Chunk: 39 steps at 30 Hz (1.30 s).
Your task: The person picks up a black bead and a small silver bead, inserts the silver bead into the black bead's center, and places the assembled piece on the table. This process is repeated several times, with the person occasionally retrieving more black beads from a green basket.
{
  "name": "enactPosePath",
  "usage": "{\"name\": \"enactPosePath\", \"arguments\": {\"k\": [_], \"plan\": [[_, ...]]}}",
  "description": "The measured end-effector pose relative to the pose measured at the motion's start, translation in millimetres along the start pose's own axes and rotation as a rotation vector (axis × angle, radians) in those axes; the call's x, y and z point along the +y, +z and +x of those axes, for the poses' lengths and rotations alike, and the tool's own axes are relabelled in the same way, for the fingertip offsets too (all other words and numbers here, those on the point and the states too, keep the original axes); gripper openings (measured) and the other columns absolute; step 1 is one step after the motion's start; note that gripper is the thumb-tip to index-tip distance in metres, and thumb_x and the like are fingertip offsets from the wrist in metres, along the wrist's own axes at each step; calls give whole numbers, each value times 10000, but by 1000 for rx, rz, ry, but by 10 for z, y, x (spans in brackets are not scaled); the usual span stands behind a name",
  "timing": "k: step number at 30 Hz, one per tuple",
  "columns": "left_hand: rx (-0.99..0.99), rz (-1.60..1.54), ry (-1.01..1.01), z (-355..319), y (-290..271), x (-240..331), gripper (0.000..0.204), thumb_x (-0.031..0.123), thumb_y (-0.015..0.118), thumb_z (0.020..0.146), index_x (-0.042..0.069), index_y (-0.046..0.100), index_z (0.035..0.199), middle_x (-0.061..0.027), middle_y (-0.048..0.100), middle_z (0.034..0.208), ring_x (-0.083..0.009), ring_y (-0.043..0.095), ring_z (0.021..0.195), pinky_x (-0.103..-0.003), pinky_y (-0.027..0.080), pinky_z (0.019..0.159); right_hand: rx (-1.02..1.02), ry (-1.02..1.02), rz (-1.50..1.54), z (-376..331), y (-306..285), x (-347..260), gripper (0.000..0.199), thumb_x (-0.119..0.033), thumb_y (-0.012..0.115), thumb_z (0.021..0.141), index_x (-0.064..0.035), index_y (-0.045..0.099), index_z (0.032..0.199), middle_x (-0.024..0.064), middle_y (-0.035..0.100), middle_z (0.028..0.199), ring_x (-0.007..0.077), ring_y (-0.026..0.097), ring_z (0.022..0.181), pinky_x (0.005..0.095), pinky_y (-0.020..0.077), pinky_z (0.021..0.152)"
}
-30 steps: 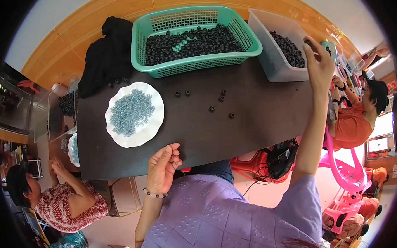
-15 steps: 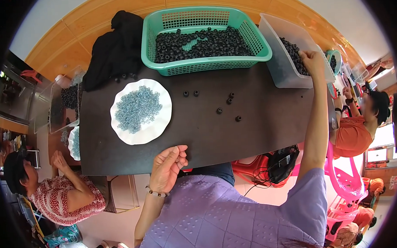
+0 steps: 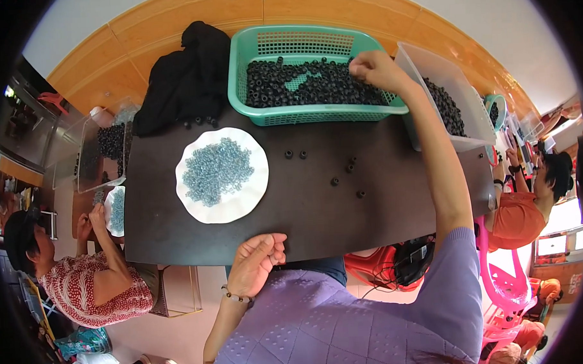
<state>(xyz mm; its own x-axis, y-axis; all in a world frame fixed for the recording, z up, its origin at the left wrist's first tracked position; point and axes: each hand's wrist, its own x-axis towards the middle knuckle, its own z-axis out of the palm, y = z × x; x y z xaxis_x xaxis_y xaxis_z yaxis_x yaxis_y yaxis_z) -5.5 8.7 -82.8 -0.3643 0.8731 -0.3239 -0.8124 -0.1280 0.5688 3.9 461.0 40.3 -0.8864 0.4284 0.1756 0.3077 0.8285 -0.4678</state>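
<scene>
My right hand (image 3: 379, 70) is over the right side of a green plastic basket (image 3: 328, 114), its fingers curled together. What they hold, if anything, cannot be made out. Small black ring-shaped pieces (image 3: 301, 88) with holes cover most of the basket floor. My left hand (image 3: 256, 263) hovers at the table's near edge, thumb and fingers pressed together in a pinch. Anything between those fingertips is too small to name. Nearest to it stands a white wavy-rimmed plate (image 3: 231, 213) holding a heap of tiny blue-grey clear beads (image 3: 217, 172).
A translucent bin (image 3: 410, 59) with more black pieces stands right of the basket. Several loose black pieces (image 3: 335, 181) lie mid-table. Black cloth (image 3: 185, 83) is heaped at the back left. One person (image 3: 96, 285) works at left; another (image 3: 523, 196) sits at right.
My right hand has moved left from the translucent bin to above the green basket. My left hand keeps its pinch by the table edge. The whole view has shifted slightly.
</scene>
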Motion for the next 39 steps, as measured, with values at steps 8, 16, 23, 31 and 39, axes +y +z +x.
{"name": "enactPosePath", "arguments": {"k": [8, 16, 23, 31, 39], "plan": [[-68, -83, -32, 8, -40, 69, 264, 194, 506, 969, -29, 628, 1042, -46, 600, 821, -127, 552, 735, -312, 454, 721, -290, -71, -219, 799, 502, 141, 183, 9, 550, 758, 2, 673, 894, 82, 663, 774, 162, 614, 716, 310, 505, 648], [-95, -92, -90, 59, -79, 117, 293, 220, 489, 979, -26, 622, 1067, -60, 602, 832, -133, 551, 771, -315, 455, 739, -365, 84, -326, 992, 757, 73, 161, -116, 647, 760, -49, 699, 898, 138, 688, 880, 266, 649, 841, 371, 510, 739], [-126, -93, -83, 61, -91, 116, 299, 221, 476, 985, -23, 621, 1077, -62, 600, 836, -135, 540, 770, -322, 456, 745, -367, 173, -449, 1098, 917, -98, 377, -401, 752, 716, -54, 689, 852, 143, 677, 892, 297, 641, 877, 401, 505, 774], [-143, -100, -64, 46, -87, 97, 295, 211, 473, 985, -26, 617, 1088, -62, 611, 857, -134, 537, 764, -325, 454, 739, -350, 349, -588, 1257, 1180, -107, 207, -237, 716, 721, -50, 675, 798, 119, 681, 743, 254, 677, 733, 382, 542, 704], [-179, -118, -43, 43, -131, 80, 314, 215, 482, 985, -45, 600, 1115, -74, 617, 906, -125, 564, 791, -305, 480, 763, -422, 335, -611, 1171, 1083, -366, 358, -153, 718, 645, 18, 686, 958, 220, 654, 1045, 319, 656, 945, 417, 559, 767]]}}
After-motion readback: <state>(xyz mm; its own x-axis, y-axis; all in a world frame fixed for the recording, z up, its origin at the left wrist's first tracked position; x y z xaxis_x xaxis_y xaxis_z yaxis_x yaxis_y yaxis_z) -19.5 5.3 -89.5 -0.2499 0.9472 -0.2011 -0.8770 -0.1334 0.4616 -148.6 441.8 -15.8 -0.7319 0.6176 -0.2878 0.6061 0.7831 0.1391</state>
